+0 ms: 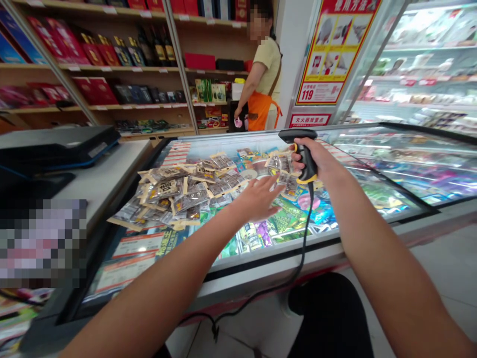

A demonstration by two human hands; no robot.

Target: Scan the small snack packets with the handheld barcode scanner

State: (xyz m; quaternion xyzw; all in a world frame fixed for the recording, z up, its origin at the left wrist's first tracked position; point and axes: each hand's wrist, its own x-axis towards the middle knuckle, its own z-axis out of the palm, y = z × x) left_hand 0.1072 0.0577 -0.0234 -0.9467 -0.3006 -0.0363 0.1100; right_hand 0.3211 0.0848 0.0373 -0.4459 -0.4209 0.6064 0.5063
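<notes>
My right hand [315, 158] is wrapped round the handle of a black and yellow barcode scanner [307, 161], held above the glass-topped freezer. Its cable [306, 233] hangs down over the freezer's front edge. With fingers spread and nothing held, my left hand [259, 198] hovers over the glass, left of the scanner. Small snack packets [190, 196] with clear fronts and tan edges lie in a loose heap to the left of that hand. A few more similar packets [281, 161] lie behind it, close to the scanner, partly hidden by my hands.
Through the freezer's glass lid [290, 219] colourful packages show. A grey counter [100, 174] with a dark flat device [59, 146] stands at left. Behind the freezer, a person in an orange apron [260, 110] stands by stocked shelves [126, 67]. A lit display cooler [417, 74] is at right.
</notes>
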